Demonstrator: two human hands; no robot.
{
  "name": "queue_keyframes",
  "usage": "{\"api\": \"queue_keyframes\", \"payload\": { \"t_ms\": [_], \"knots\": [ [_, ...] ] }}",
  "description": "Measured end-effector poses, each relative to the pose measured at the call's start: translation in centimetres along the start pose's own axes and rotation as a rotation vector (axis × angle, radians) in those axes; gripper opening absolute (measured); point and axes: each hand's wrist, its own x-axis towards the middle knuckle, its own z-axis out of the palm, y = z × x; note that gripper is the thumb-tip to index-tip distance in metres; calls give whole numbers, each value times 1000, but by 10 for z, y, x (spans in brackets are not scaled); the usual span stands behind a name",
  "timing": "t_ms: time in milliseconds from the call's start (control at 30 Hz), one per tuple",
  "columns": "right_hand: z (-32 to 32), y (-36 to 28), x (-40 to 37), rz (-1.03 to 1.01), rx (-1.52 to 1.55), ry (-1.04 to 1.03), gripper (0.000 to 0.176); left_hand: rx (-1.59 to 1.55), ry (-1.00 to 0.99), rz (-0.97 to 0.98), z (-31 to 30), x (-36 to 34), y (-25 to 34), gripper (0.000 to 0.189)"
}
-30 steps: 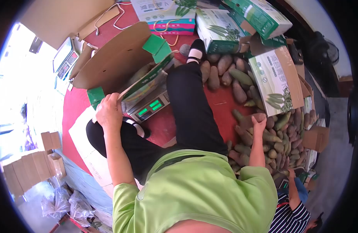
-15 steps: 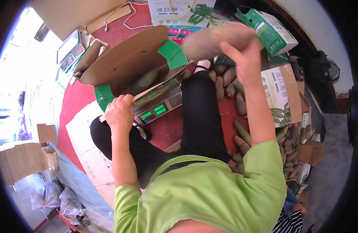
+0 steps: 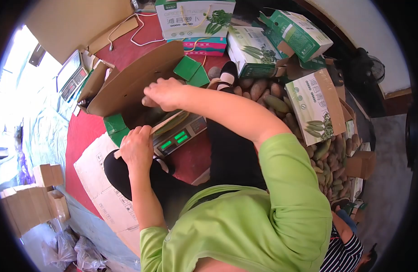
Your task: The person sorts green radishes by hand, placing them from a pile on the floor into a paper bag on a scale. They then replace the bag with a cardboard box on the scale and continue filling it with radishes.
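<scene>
An open cardboard box (image 3: 136,77) with green corner flaps sits on a digital scale (image 3: 179,138) with lit green digits. My left hand (image 3: 137,146) is closed on the box's near edge. Over the box opening is my right hand (image 3: 166,94), its fingers curled downward; whatever lies under them is hidden by the hand. Only a strip of the printed near wall shows below it, and the dark inside of the box is mostly covered.
Loose radishes (image 3: 268,93) lie on the floor to the right, with a larger pile (image 3: 331,165) further back. Printed radish cartons (image 3: 195,20) stand ahead and to the right. A second scale (image 3: 73,81) is at left, a fan (image 3: 372,68) at right. Another person (image 3: 345,245) is at lower right.
My right hand, holding a large radish up at the right, has swung left and down over the box; the radish no longer shows. My left hand stays on the box edge.
</scene>
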Motion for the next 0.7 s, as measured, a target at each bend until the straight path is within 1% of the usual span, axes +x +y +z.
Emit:
{"api": "queue_keyframes", "payload": {
  "t_ms": [67, 100, 167, 200, 233, 300, 333, 367, 400, 433, 500, 567, 633, 667, 700],
  "knots": [
    [4, -2, 4, 95, -68, -135, 24, -4, -13, -9, -2, 0, 1, 2],
    [6, 1, 6, 113, -67, -134, 24, -14, -16, 7, -2, 0, 1, 2],
    [7, 10, 8, 41, -151, -56, 26, -6, -33, -8, -2, 0, 1, 4],
    [1, 11, 5, 3, -132, 11, 30, -23, -42, -12, -1, 0, 1, 8],
    [-6, 14, -1, 24, -132, 13, 30, -32, -30, -9, -1, -1, 1, 8],
    [-21, 16, -15, -26, 144, 193, 28, -26, -25, -56, 2, -1, -1, 8],
    [-30, 17, -26, -2, 145, 194, 28, -13, -48, -83, 3, 1, -1, 8],
    [-39, 20, -41, -19, 296, 385, 25, -50, -54, -80, 4, 1, -4, 11],
    [-44, 25, -56, -39, 442, 580, 22, -39, -55, -86, 4, 2, -2, 10],
    [-45, 32, -73, -19, 440, 588, 22, -25, -58, -89, 4, 1, 0, 9],
    [-43, 47, -115, 32, 641, 1024, 15, -25, -38, -70, 7, -2, -2, 9],
    [-14, 73, -158, 272, 880, 1077, 12, -25, -25, -50, 9, -2, 0, 10],
    [36, 105, -208, 465, 763, 1088, 12, 29, -36, -91, 8, 2, 3, 11],
    [67, 116, -235, 574, 679, 1009, 13, 32, -46, -112, 7, 2, 2, 12],
    [103, 127, -264, 683, 599, 924, 14, 30, -60, -91, 8, 1, 2, 12]
  ]
}}
